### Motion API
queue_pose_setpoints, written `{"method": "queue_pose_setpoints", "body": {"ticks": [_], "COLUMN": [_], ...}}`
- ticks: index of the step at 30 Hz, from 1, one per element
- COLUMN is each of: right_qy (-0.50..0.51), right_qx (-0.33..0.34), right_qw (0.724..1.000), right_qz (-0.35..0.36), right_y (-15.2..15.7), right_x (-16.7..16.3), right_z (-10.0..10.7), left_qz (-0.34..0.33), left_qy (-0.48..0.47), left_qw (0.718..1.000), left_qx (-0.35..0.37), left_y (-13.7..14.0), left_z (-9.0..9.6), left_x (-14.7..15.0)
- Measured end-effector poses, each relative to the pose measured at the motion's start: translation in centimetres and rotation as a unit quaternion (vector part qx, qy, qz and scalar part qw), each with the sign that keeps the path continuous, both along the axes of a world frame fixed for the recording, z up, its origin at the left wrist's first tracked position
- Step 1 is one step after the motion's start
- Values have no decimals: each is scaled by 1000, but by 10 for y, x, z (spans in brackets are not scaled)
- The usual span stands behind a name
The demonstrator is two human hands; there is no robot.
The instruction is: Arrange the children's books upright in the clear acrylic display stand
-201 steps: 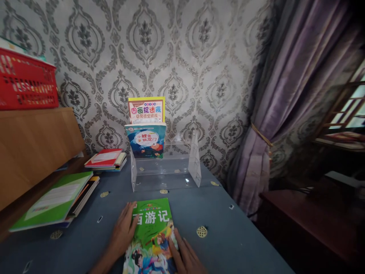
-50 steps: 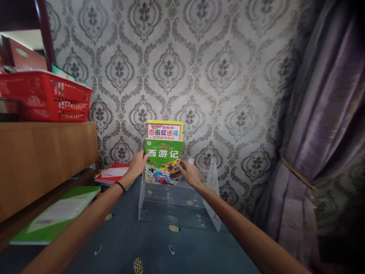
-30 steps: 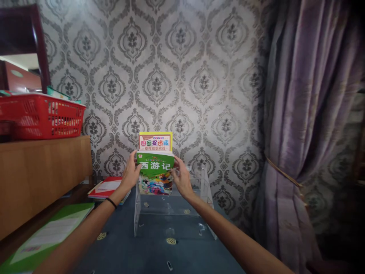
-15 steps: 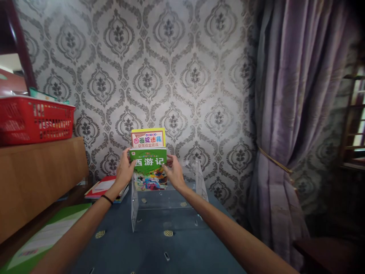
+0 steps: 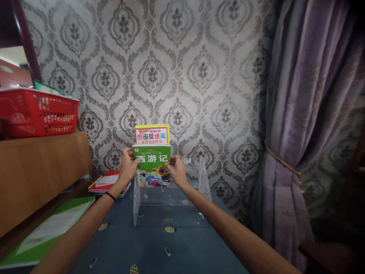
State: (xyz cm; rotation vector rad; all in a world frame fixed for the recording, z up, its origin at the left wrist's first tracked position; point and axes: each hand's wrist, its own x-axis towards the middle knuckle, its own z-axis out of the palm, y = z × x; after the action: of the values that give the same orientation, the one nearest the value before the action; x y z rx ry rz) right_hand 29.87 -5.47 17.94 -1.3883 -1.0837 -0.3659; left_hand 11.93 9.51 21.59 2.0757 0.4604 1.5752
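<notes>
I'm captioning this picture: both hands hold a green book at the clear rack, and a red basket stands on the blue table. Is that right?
Not quite: in the head view, the red basket stands on the wooden cabinet, not the blue table. The left hand and right hand do hold a green book at the clear rack.

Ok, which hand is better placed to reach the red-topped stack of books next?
Probably the left hand: it holds the left edge of the green illustrated book, the side nearer the red-topped stack. The right hand, at the opposite edge, would likely reach across.
</notes>
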Motion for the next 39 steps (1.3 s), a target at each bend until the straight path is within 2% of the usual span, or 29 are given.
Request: {"method": "queue_pose_setpoints", "body": {"ticks": [6, 11, 17, 23, 30, 34, 39], "right_qy": [-11, -20, -57, -17, -74, -99, -85], "right_qx": [-25, -32, 12, 33, 80, 107, 134], "right_qw": [999, 999, 997, 993, 990, 987, 986], "right_qz": [23, 34, 50, 109, 89, 73, 56], "right_y": [-1, -8, -30, -61, -106, -118, -123], "right_x": [6, 8, 19, 48, 75, 83, 91], "right_z": [2, 13, 49, 91, 134, 148, 154], "left_qz": [-121, -108, -116, -127, -185, -205, -214], "left_qy": [57, 72, 39, 9, -57, -80, -93], "left_qw": [990, 988, 991, 992, 979, 969, 965], "left_qx": [-51, -79, -55, 18, 72, 109, 116], "left_y": [20, 15, -10, -48, -84, -88, -88], "left_z": [2, 15, 53, 96, 131, 148, 161], "left_x": [0, 1, 10, 35, 73, 89, 109]}}
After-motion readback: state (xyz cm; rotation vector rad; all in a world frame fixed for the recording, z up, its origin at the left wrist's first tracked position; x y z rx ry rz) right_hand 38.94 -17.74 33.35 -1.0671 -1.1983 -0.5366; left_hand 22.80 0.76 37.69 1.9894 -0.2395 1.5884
